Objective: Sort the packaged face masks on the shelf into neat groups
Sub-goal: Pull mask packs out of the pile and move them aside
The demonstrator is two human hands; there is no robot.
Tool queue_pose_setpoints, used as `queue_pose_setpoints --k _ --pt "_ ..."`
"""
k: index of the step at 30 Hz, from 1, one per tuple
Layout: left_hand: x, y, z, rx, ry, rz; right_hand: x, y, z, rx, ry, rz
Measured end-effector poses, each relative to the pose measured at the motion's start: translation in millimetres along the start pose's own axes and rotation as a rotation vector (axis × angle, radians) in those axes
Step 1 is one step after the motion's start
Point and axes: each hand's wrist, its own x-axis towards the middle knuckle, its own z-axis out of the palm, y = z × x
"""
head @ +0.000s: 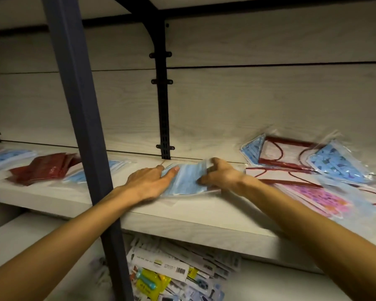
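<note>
Shelf (182,216) edge bare — both hands flank blue mask stack (186,181).

I see left hand (149,183) flat on plain blue mask pack (186,181) | right hand (219,175) curled on its right edge | dark red packs (44,168) left on shelf (182,216) | patterned blue packs (334,162) and pink pack (313,197) right

Two bare forearms — no sleeves, no rings or watch — slender fingers (174,170).
</note>
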Motion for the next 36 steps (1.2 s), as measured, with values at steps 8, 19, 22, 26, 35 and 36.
queue_pose_setpoints --k 8,19,22,26,35,36 --pt "-0.2 -10.5 -5.9 0.352 0.103 0.009 -4.2 -19.3 37.1 -0.524 0.130 -0.074" --pt "28.1 76.6 -3.3 0.069 0.152 0.281 -46.0 29.3 -85.9 -0.693 0.412 -0.118" --pt "38.4 114.2 4.9 0.060 0.165 0.364 -61.7 48.1 -117.8 -0.694 0.465 -0.087" --pt "46.0 160.1 14.7 0.015 0.195 0.447 -78.0 72.0 -156.1 -0.723 0.565 -0.018" --pt "64.3 235.0 36.6 -0.223 0.350 0.513 -82.2 113.1 -230.1 -0.693 0.806 0.092" --pt "67.9 241.0 38.8 -0.231 0.381 0.511 -80.5 117.9 -236.2 -0.690 0.819 0.104"
